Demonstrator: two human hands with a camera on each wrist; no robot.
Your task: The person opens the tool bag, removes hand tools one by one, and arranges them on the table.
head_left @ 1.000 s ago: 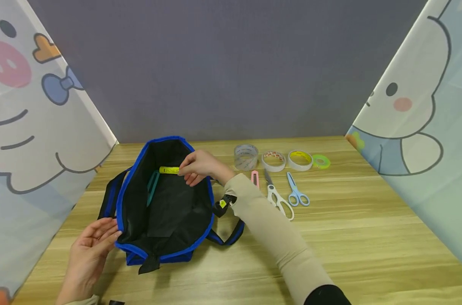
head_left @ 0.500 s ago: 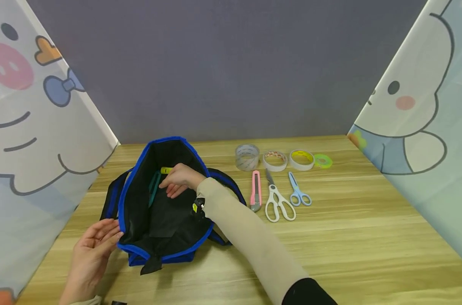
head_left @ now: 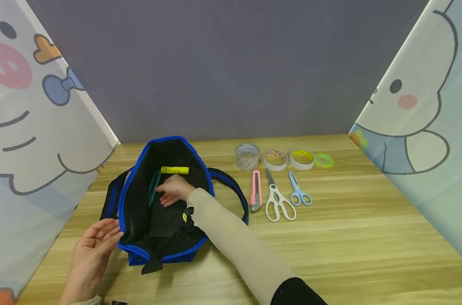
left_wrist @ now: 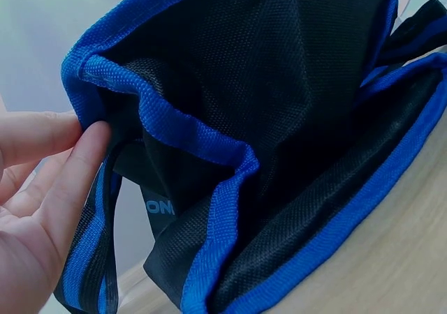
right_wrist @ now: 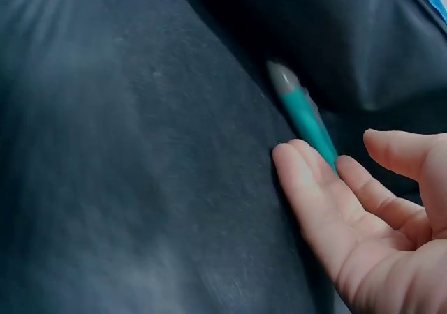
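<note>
A black tote bag (head_left: 162, 228) with blue trim stands open on the left of the table. My left hand (head_left: 91, 254) pinches its near left rim between thumb and fingers; the left wrist view shows this grip on the blue edging (left_wrist: 87, 108). Inside the bag, my right hand (head_left: 175, 188) reaches toward a teal utility knife (head_left: 153, 188) at the left wall. In the right wrist view, the fingers (right_wrist: 314, 195) extend right at the teal knife (right_wrist: 307, 118), with the thumb held apart. A yellow marker (head_left: 175, 170) lies at the bag's far side.
Right of the bag lie a pink utility knife (head_left: 255, 190), white scissors (head_left: 278, 201) and small blue scissors (head_left: 299, 192). Behind them are a clear tape roll (head_left: 247, 163), two white-sided rolls and a green roll (head_left: 328, 161). One bag strap (head_left: 231, 181) loops out toward the pink knife.
My right hand let go of the yellow marker inside the bag, then moved left and nearer to the teal utility knife. The left hand stays on the rim.
</note>
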